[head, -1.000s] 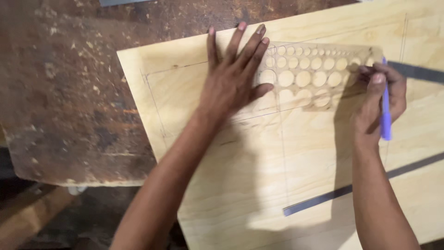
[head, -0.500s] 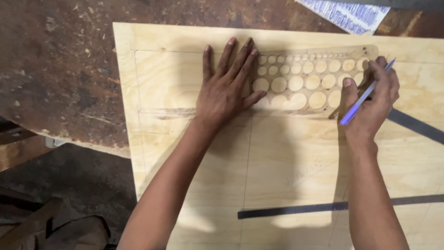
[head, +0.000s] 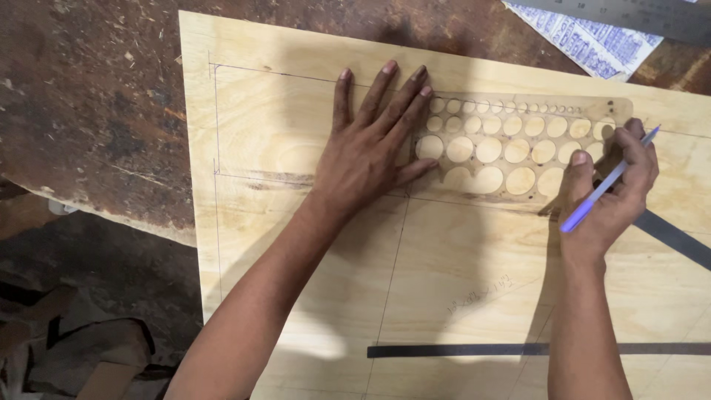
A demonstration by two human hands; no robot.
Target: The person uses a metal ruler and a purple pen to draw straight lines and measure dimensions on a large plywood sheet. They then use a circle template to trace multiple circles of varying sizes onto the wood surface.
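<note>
Head cam: our left hand (head: pixel 366 152) is spread flat, fingers wide, pinning the circle template (head: pixel 518 152) to the plywood sheet (head: pixel 296 96). Just right of it, our right hand (head: pixel 611 196) pinches a blue pen (head: pixel 603 184) at the template's end. Tracing step, we'd say; next the template mustn't slip.

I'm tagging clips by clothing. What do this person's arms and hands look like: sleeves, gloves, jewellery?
Both forearms are bare as far as the picture shows, with no sleeves in view. The left hand and right hand wear no gloves, and no rings, watch or bracelets show. The fingernails are short and unpainted.
</note>
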